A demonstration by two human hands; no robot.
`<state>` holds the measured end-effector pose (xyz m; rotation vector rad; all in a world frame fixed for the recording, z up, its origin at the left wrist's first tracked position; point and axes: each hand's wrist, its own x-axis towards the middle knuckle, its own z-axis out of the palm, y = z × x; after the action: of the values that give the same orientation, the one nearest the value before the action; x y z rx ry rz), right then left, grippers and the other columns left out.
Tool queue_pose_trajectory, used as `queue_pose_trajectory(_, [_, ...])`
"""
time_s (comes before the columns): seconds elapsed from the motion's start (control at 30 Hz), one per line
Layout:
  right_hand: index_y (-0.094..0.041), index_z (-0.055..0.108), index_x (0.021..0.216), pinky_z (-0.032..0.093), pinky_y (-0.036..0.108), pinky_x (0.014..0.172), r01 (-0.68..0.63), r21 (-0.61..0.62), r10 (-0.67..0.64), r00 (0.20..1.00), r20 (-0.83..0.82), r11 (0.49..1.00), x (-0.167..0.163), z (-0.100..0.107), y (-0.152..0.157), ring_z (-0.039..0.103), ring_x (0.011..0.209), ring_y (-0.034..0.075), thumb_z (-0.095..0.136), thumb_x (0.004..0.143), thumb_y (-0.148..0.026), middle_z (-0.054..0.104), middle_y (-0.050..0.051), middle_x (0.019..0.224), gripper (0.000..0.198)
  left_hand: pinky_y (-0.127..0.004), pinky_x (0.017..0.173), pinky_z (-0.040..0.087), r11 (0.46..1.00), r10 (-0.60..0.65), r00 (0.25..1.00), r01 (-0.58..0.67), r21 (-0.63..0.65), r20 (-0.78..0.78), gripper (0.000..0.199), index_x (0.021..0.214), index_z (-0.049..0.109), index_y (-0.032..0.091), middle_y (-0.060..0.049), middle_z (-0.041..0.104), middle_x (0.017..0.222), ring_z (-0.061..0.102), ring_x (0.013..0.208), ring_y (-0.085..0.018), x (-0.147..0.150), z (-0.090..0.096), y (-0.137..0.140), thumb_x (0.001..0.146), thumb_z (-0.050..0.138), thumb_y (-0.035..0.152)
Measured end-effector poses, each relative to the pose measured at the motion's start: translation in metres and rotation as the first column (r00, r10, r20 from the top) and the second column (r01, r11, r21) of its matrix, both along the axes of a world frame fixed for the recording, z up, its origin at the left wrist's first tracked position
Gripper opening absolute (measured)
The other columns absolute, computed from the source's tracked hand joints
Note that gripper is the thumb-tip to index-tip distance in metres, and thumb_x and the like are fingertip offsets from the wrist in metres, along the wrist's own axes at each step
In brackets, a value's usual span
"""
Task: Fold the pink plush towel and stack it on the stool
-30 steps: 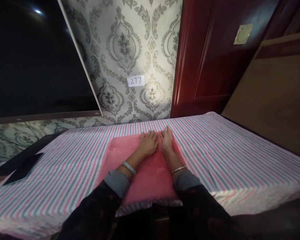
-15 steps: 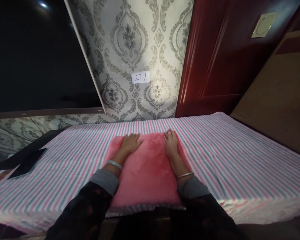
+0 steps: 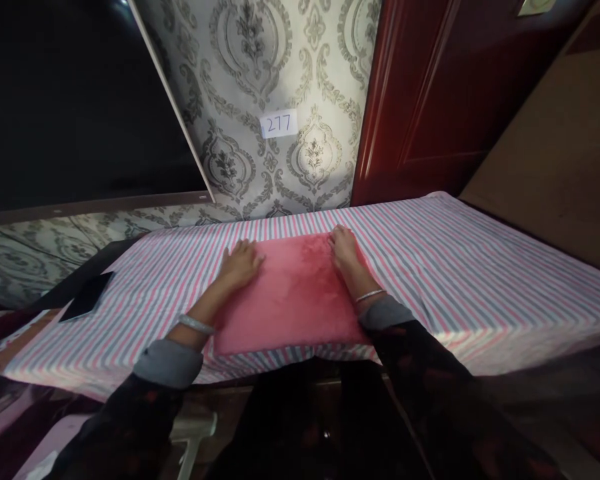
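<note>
A flat, roughly square piece of pink plush fabric (image 3: pixel 295 293), perhaps a cushion cover, lies on the striped tablecloth (image 3: pixel 445 267) right in front of me. On its far left edge rests my left hand (image 3: pixel 241 263), palm down with the fingers spread. My right hand (image 3: pixel 346 249) lies along the far right corner, fingers stretched forward over the plush. Both hands touch the fabric, and neither is wrapped round anything I can see. Each wrist wears a bangle below a turned-back grey cuff.
A black tablet or phone-like slab (image 3: pixel 88 297) lies at the table's left end. Behind stand a dark television screen (image 3: pixel 80 107), patterned wallpaper with a "277" paper label (image 3: pixel 279 123), and a dark red door panel (image 3: pixel 420 100). A brown board (image 3: pixel 555 147) borders the right side.
My left hand has slid outward to the left edge of the pink plush. The right hand stays near the far right corner. My view has tilted down, showing more below the table.
</note>
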<state>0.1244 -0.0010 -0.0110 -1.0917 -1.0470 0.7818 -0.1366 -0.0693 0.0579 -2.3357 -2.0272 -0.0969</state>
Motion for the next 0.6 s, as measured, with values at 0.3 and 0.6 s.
queue_pose_trajectory(0.3, [-0.017, 0.05, 0.148, 0.024, 0.053, 0.122, -0.088, -0.044, 0.078, 0.425, 0.902, 0.995, 0.011, 0.0, -0.153, 0.033, 0.15, 0.028, 0.039, 0.1, -0.036, 0.044, 0.012, 0.158, 0.053, -0.06, 0.123, 0.02, 0.88, -0.467, 0.883, 0.46, 0.117, 0.048, 0.065, 0.154, 0.04, 0.011, -0.017, 0.035, 0.162, 0.026, 0.153, -0.031, 0.103, -0.056, -0.115, 0.101, 0.04, 0.049])
queue_pose_trajectory(0.6, [-0.021, 0.047, 0.151, 0.019, 0.054, 0.122, -0.042, -0.092, 0.1, 0.325, 0.94, 0.995, 0.009, -0.023, -0.163, 0.031, 0.15, 0.029, 0.037, 0.102, -0.04, 0.041, 0.009, 0.16, 0.054, -0.058, 0.122, 0.023, 0.935, -0.311, 0.949, 0.314, 0.165, -0.045, 0.071, 0.154, 0.041, 0.012, -0.019, 0.039, 0.16, 0.033, 0.15, -0.033, 0.042, -0.077, -0.116, 0.098, 0.043, 0.057])
